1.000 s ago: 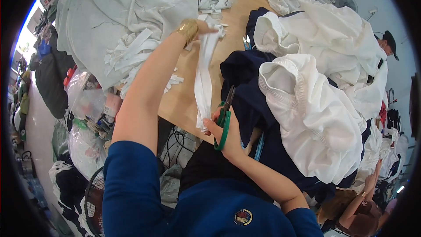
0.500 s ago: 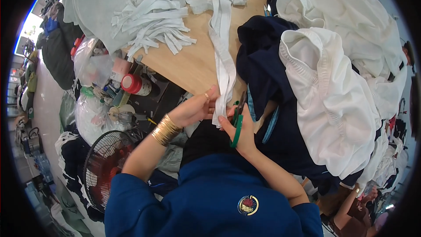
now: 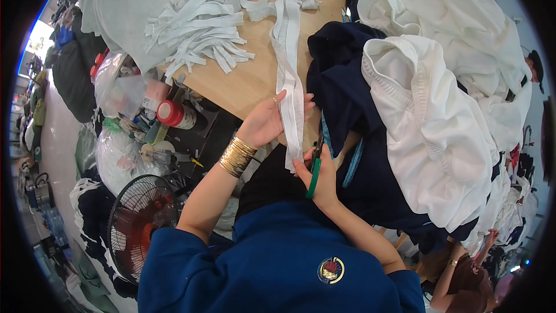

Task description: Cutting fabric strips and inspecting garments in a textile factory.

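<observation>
A long white fabric strip (image 3: 288,52), lying in more than one layer, runs down the table toward me and hangs over its near edge. My left hand (image 3: 265,123), with gold bangles at the wrist, is turned palm up around the strip. Its thumb rests at the strip's left edge and its fingertips come out on the right, so the strip is held between them. My right hand (image 3: 325,178) grips green-handled scissors (image 3: 314,177), blades pointing away from me. The thumb of that hand also presses the strip's near end.
Cut white strips (image 3: 197,29) lie piled at the table's (image 3: 229,90) left, by grey-white cloth (image 3: 116,17). Navy garments (image 3: 336,64) and white garments (image 3: 414,127) are heaped on the right. A black fan (image 3: 142,217) and a red-lidded container (image 3: 169,114) stand left. Another person's arm (image 3: 446,281) shows lower right.
My left hand has slid up the strip, away from me, and its fingers have spread out beneath it. The right hand stays near the strip's end with the scissors, which have turned slightly.
</observation>
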`<state>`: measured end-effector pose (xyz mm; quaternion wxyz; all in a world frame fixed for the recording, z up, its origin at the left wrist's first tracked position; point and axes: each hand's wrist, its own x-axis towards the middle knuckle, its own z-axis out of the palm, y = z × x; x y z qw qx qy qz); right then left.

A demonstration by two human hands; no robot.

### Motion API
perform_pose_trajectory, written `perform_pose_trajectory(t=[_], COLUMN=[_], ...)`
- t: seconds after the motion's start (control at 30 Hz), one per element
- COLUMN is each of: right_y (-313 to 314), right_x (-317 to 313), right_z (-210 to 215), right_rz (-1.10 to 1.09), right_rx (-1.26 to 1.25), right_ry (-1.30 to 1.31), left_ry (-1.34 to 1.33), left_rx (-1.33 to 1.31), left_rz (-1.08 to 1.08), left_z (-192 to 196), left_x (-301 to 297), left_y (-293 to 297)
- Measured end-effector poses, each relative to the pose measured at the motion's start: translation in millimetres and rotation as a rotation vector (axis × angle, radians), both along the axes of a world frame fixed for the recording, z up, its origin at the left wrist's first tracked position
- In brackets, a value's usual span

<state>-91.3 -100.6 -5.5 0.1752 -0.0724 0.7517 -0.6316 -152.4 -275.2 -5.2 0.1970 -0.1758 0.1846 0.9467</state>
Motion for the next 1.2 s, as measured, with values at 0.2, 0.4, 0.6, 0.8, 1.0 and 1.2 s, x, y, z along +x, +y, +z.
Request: perform_pose_trajectory(t=[0.2,0.4,0.6,0.8,1.0,1.2], right_y=[2,0,1,3,2,6], right_x=[-3,-4,-20,-15,-3,4], right_z=[3,3,14,16,17,11], right_rz=[-0.069,-0.093,-0.099,-0.094,-0.052,-0.008], right_rx=[0.015,-0.137,-0.370,-0.431,-0.378,-0.272], right_ry=[-0.051,-0.131,-0.306,-0.365,-0.370,-0.347], left_ry=[0.195,0.200,0.161,0.011,0.040,0.016], left_rx=[0.078,0.122,0.119,-0.025,0.008,-0.333], left_rz=[-0.065,-0.051,-0.015,0.031,0.023,-0.028], left_z=[-21,-58,-60,-15,-23,-7], left_x=[-13,-40,-43,-28,-19,-18], left_y=[-5,-12,-13,-8,-10,-9])
